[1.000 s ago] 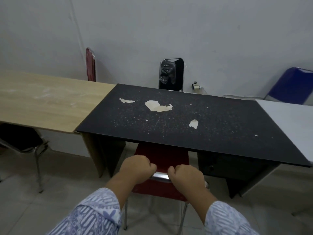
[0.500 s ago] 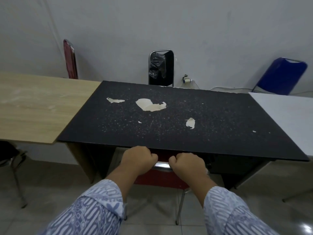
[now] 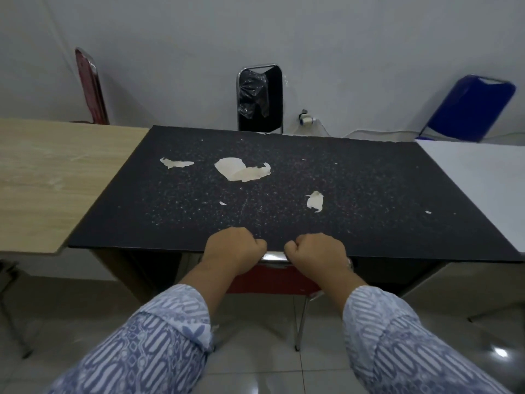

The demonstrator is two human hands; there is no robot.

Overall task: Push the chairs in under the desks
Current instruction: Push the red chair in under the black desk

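Observation:
A red chair (image 3: 272, 281) with a chrome frame stands under the front edge of the black desk (image 3: 369, 189), whose top is speckled and peeling in pale patches. Only the chair's backrest and one metal leg show; the seat is hidden beneath the desk. My left hand (image 3: 231, 250) and my right hand (image 3: 316, 253) are both fisted around the chrome top rail of the backrest, a short gap between them, knuckles right at the desk's edge.
A light wooden desk (image 3: 42, 177) adjoins on the left, a white desk (image 3: 483, 177) on the right. Against the far wall stand a red chair (image 3: 91, 86), a black chair (image 3: 260, 98) and a blue chair (image 3: 466, 108). Metal legs of another chair (image 3: 11, 308) stand at the lower left.
The red chair has slid forward under the black desk with both hands on its backrest. Much less of the backrest shows now, and my hands have reached the desk's front edge.

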